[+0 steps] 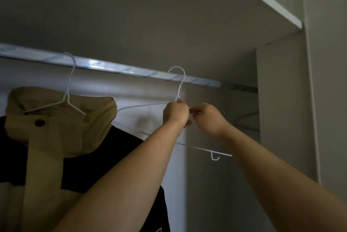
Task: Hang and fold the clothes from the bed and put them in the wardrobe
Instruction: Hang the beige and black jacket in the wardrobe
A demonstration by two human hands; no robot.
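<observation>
An empty white wire hanger (pixel 199 148) is raised inside the wardrobe, its hook (pixel 179 76) level with the hanging rail (pixel 112 66). My left hand (pixel 175 113) grips the hanger at the neck, just below the hook. My right hand (pixel 208 119) pinches the hanger's wire right beside it. Whether the hook sits over the rail I cannot tell. To the left, a tan and black hooded jacket (pixel 56 138) hangs from the rail on another white hanger (pixel 67 98).
A white shelf (pixel 262 4) runs overhead. The wardrobe's right side panel (pixel 281 109) stands close to my right hand. More wire hangers (pixel 246 119) show dimly at the rail's far right end.
</observation>
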